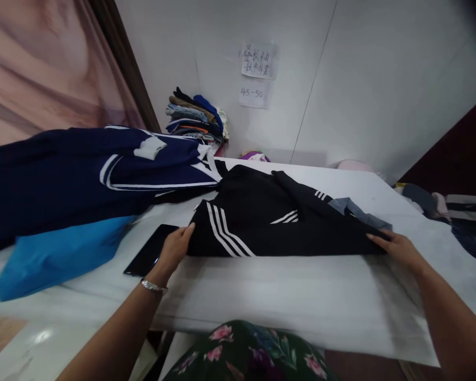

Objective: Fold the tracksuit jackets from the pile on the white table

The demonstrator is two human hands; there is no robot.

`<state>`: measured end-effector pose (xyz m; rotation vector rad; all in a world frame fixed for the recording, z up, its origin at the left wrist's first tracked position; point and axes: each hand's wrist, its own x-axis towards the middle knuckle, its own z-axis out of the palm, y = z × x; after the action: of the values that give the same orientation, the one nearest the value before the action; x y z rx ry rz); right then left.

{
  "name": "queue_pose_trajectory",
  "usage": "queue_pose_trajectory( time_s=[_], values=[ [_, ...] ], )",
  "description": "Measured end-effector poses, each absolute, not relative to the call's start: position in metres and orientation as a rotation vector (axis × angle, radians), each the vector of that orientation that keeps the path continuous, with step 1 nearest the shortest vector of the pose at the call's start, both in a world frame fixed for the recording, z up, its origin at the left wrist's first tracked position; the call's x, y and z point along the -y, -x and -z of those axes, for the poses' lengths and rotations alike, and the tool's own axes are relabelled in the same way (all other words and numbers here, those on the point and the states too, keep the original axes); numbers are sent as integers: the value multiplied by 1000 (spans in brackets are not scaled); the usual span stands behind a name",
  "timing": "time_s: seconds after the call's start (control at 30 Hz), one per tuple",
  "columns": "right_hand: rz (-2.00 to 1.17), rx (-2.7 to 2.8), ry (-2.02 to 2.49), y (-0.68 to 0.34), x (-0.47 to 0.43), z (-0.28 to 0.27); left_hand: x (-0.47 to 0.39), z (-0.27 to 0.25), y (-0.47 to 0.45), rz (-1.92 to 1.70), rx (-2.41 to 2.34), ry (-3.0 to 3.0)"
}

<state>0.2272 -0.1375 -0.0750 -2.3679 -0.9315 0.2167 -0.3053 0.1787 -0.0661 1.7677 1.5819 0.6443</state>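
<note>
A black garment with white triple stripes [269,233], by its look a jacket, lies partly folded on the white-covered table [285,296]. At its left end my left hand [176,246] pinches the near edge. My right hand [394,247] grips the opposite end, and the edge runs nearly straight between the two. A grey-blue piece of cloth [360,211] shows on the garment's far right side. Beside my left wrist lies a dark tablet or phone [148,251], partly covered by that hand.
Navy clothes with white trim [63,164] are heaped at the left, above a bright blue cloth [69,254]. Folded clothes [194,119] are stacked against the back wall. More clothes [460,211] lie at the right. Handwritten papers [257,74] hang on the wall.
</note>
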Motion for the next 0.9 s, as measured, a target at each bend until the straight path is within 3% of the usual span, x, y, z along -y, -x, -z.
queue_pose_trajectory(
  time_s=[0.13, 0.4, 0.57, 0.73, 0.9],
  values=[
    [-343, 868, 2484, -213, 143, 79, -173, 75, 309, -498, -1654, -1934],
    [-82, 746, 2519, -204, 147, 90, -163, 74, 314, -647, -1677, -2063],
    [-104, 890, 2738, -195, 153, 104, -171, 80, 316, -224, -1742, -2220],
    [-106, 854, 2631, -190, 150, 104, -172, 68, 314, -109, -1761, -2190],
    [-26, 879, 2806, -178, 146, 98, -166, 63, 307, 131, -1829, -2240]
  ],
)
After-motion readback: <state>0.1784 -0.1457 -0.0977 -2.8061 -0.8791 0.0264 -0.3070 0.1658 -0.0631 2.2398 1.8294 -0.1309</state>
